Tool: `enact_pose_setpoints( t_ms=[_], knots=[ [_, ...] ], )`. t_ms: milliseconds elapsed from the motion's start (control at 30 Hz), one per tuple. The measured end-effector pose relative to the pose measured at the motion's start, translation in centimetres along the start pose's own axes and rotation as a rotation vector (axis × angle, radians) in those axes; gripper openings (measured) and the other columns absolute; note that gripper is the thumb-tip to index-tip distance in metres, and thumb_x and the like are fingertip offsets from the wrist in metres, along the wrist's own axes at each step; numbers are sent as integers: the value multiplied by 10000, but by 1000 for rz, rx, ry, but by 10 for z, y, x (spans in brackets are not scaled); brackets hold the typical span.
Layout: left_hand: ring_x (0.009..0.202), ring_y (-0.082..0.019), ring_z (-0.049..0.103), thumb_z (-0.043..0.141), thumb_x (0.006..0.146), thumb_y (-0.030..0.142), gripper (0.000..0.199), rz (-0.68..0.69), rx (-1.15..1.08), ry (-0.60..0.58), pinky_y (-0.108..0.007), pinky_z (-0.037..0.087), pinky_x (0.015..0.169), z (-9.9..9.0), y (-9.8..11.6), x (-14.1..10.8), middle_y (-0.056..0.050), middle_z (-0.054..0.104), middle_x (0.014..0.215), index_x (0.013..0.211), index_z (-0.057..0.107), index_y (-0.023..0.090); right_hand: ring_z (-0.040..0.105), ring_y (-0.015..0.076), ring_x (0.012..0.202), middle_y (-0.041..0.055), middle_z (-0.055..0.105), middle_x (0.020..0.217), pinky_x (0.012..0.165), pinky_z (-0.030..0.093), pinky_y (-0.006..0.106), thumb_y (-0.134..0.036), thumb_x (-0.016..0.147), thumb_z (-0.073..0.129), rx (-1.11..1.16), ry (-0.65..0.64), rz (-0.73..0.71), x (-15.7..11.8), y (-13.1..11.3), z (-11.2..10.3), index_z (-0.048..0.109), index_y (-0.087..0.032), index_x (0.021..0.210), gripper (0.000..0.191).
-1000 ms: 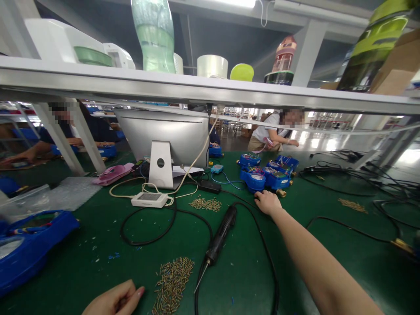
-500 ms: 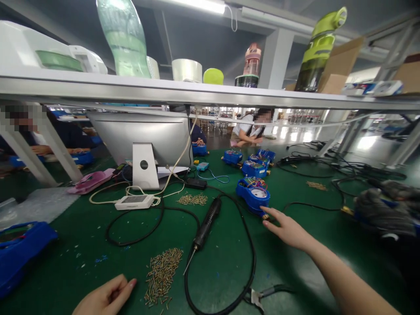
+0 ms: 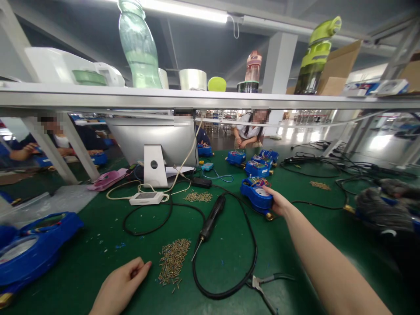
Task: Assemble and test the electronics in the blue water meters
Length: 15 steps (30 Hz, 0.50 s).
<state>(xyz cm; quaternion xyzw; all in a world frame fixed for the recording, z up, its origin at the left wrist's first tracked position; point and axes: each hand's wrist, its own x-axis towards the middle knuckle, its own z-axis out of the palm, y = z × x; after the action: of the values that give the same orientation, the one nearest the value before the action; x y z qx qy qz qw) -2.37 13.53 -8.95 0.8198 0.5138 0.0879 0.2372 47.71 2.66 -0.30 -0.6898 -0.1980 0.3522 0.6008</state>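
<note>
My right hand [image 3: 278,204] is closed on the near right side of a blue water meter [image 3: 257,197] with a round dial, exposed wires and a brass end. Its fingertips reach the dial's edge. Low on the left, my left hand [image 3: 123,284] rests on the green bench, its fingers curled and nothing visible in the gap by the thumb. Just right of it lies a pile of small brass-coloured screws [image 3: 173,261]. A black electric screwdriver [image 3: 212,218] lies between the hands, bit towards me.
More blue meters [image 3: 257,167] stand behind, and another [image 3: 29,251] sits at left. Pliers [image 3: 257,284] and a looped black cable lie in front. A monitor [image 3: 154,140], white box [image 3: 146,198] and second screw pile [image 3: 198,197] are farther back. A gloved co-worker's hand [image 3: 383,210] is at right.
My right hand has gone from touching the meter's brass end with its fingertips to gripping its side. The whole view has shifted; my left hand stays curled by the screws.
</note>
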Motion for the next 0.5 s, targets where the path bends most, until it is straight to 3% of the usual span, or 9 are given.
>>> enact_pose_setpoints(
  t_ms=[267, 400, 500],
  knots=[
    [562, -157, 480, 370, 857, 547, 419, 54, -35, 73, -243, 269, 542, -9, 13, -4, 32, 469, 557, 607, 423, 214, 618, 152, 832, 61, 621, 1012, 734, 536, 335, -384, 917, 526, 69, 188, 72, -26, 13, 3, 569, -134, 1091, 308],
    [548, -151, 460, 394, 857, 526, 409, 78, -65, 109, -253, 242, 539, -9, 13, -5, 34, 462, 544, 594, 425, 213, 603, 127, 731, 44, 619, 931, 664, 527, 300, -399, 915, 523, 66, 271, 65, -57, 12, -6, 562, -131, 1083, 318],
    [532, -145, 448, 418, 850, 511, 401, 90, -104, 129, -257, 231, 533, -8, 12, -6, 35, 461, 531, 586, 444, 210, 586, 114, 622, 37, 634, 841, 584, 511, 269, -360, 908, 520, 59, 288, -36, -90, 10, -17, 565, -136, 1073, 282]
  ],
)
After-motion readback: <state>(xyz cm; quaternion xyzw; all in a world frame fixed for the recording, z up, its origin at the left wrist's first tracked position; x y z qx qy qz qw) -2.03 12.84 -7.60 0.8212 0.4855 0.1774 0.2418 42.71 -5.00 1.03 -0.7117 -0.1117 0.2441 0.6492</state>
